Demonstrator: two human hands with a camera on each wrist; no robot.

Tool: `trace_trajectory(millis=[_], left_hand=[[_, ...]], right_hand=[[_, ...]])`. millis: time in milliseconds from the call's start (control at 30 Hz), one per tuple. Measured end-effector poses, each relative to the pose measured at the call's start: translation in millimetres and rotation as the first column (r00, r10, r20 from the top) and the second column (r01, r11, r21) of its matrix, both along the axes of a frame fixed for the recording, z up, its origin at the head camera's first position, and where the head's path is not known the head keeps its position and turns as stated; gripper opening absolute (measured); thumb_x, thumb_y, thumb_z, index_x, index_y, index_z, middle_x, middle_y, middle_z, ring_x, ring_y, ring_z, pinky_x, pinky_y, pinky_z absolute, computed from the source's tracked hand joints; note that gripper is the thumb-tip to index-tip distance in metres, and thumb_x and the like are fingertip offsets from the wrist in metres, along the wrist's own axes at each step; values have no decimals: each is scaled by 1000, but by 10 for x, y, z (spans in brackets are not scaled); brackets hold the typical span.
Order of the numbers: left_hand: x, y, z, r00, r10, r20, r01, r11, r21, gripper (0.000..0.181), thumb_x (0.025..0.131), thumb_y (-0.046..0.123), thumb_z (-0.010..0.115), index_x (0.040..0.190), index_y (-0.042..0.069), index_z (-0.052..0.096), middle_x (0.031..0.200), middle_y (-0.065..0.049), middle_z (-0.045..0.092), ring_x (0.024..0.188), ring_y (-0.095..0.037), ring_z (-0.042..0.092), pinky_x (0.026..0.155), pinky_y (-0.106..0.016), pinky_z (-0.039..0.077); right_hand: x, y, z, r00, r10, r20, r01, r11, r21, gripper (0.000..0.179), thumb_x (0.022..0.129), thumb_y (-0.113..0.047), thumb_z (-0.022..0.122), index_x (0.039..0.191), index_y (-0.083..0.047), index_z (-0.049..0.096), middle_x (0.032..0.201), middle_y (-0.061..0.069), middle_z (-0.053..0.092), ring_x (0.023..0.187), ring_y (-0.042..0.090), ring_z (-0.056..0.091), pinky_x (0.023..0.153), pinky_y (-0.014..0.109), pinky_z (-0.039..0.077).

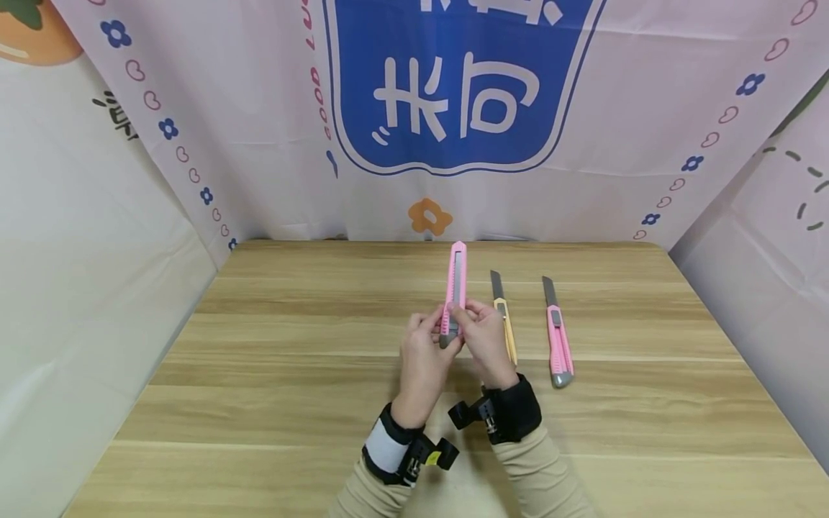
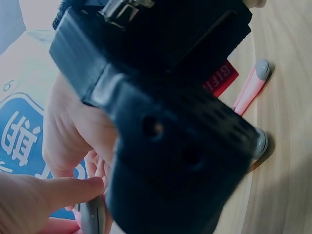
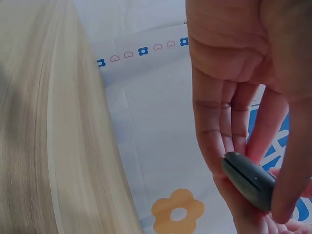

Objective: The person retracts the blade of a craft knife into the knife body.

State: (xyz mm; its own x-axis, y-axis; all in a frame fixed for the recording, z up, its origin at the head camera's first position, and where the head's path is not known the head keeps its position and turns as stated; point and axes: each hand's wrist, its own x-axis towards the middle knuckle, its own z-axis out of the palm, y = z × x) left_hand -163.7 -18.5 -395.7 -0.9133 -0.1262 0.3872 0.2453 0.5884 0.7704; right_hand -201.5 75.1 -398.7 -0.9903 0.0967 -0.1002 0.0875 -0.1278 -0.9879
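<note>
A pink utility knife (image 1: 456, 277) with a grey end cap stands nearly upright in front of the person, its grey end down; no bare blade shows beyond its pink tip. My left hand (image 1: 424, 360) pinches its lower part from the left. From the right, my right hand (image 1: 486, 342) grips the same part, thumb on the knife's face. The grey end cap (image 2: 92, 214) shows beside a thumb in the left wrist view. In the right wrist view, the cap (image 3: 249, 181) sits between fingers. Behind the right hand lies a yellow utility knife (image 1: 509, 338), blade out.
Another pink utility knife (image 1: 560, 345) lies to the right on the wooden table (image 1: 272, 403), its blade extended away from the person. A printed cloth (image 1: 278, 194) hangs along the table's back edge, with white sheets at both sides.
</note>
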Motion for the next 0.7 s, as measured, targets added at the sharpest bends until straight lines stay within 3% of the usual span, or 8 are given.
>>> trace_trajectory(millis=[467, 700], left_hand=[[-8, -54, -2, 999, -9, 32, 8, 1000, 29, 46, 72, 7, 82, 114, -5, 68, 89, -14, 63, 80, -23, 69, 70, -27, 63], [-17, -74, -3, 997, -19, 70, 16, 999, 34, 42, 73, 8, 82, 111, -3, 70, 91, -15, 66, 82, -25, 70, 69, -28, 64]], right_hand=[[-21, 15, -4, 998, 24, 54, -25, 999, 21, 31, 94, -12, 59, 119, 7, 62, 101, 15, 75, 73, 0, 67, 66, 15, 58], [-40, 40, -13, 996, 36, 86, -41, 998, 55, 34, 97, -20, 56, 121, 4, 63, 106, 17, 73, 74, 2, 66, 65, 14, 57]])
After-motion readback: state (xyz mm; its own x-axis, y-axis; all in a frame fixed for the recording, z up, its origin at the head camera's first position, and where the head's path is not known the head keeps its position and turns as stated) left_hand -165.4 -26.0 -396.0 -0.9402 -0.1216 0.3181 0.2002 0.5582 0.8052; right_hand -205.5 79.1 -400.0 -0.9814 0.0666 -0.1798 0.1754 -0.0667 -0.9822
